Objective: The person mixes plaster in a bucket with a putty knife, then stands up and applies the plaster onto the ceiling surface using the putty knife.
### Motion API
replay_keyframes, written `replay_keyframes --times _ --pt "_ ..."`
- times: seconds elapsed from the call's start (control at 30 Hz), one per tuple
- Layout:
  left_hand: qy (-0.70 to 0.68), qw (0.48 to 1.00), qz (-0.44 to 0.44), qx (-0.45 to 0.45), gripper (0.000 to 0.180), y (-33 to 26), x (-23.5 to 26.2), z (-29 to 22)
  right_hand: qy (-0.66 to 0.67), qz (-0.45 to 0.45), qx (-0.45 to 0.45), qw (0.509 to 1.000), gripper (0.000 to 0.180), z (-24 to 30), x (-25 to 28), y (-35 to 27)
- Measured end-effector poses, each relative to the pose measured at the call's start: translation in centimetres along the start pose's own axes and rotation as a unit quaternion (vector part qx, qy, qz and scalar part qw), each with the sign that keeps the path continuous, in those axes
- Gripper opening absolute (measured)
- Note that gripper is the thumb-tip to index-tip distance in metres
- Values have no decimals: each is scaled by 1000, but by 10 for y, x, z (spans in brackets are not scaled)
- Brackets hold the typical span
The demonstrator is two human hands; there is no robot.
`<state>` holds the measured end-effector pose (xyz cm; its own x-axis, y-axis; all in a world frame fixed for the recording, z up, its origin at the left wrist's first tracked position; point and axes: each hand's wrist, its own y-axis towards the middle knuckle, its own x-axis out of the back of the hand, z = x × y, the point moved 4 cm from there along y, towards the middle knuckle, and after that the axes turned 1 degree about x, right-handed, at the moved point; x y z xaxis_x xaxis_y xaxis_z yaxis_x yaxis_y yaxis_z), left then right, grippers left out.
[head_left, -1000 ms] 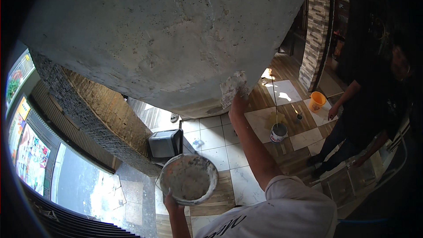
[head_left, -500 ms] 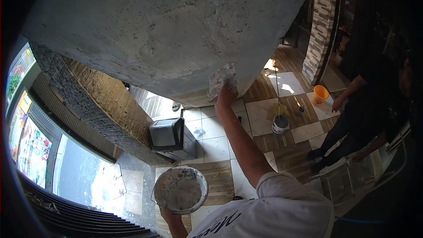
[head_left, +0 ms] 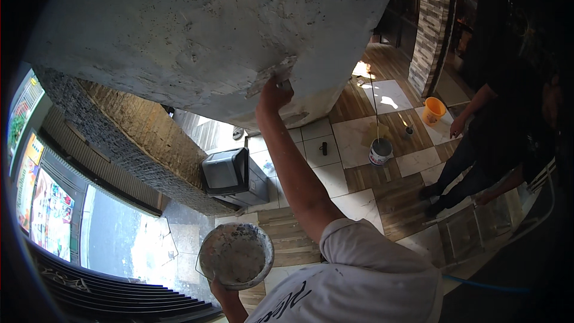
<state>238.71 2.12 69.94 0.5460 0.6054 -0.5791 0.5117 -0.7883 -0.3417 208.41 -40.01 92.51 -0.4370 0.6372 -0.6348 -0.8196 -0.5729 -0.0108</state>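
Taking the middle of my view as the clock's centre, my right hand (head_left: 276,93) was just off it at 12 o'clock, fingers curled tightly around a flat, plaster-crusted scraper (head_left: 269,73). Its blade lay against the lower part of the grey plastered wall (head_left: 197,30), slanting from 7 toward 1 o'clock. The wall filled the space from 10 to 1 o'clock, pitted and patchy.

At 7 o'clock my left hand (head_left: 223,292) grasped the near edge of a round mixing bucket (head_left: 234,256); most of those fingers were hidden beneath it. The bucket tilted its mouth toward me, grey plaster coating the inside, and its thin wire handle hung on the 8 o'clock side.

A grey box (head_left: 227,170) with a dark frame stood at 8 o'clock, just beside a stone-faced low wall (head_left: 131,137) at 9. On the tiled floor (head_left: 359,206), a white pail (head_left: 381,154) with a long thin rod standing in it sat at 3 o'clock. An orange bucket (head_left: 433,112) was beyond it, between 2 and 3, near the lowered hand of a co-worker (head_left: 499,134) in dark clothes. A brick-patterned pillar (head_left: 433,30) rose at 2 o'clock.
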Motion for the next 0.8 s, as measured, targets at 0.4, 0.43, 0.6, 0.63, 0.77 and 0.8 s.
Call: replay_keyframes --times 0.4,0.43,0.6,0.63,0.77,0.8 --pt "42 998 43 -10 48 -10 7 -25 -85 21 79 993 23 46 -9 -30" --pt "44 998 41 -8 48 -10 9 -26 -69 29 94 993 23 46 -3 -32" --pt "104 994 16 -4 48 -11 22 -25 20 107 135 985 23 15 36 -34" --pt "64 998 20 3 48 -12 24 -23 -25 105 85 991 25 -1 46 -27" --pt "74 997 -6 19 47 -12 28 -15 -84 45 12 995 33 -51 79 4" --pt "74 997 -10 23 47 -11 28 -13 -98 18 23 995 34 -58 82 12"
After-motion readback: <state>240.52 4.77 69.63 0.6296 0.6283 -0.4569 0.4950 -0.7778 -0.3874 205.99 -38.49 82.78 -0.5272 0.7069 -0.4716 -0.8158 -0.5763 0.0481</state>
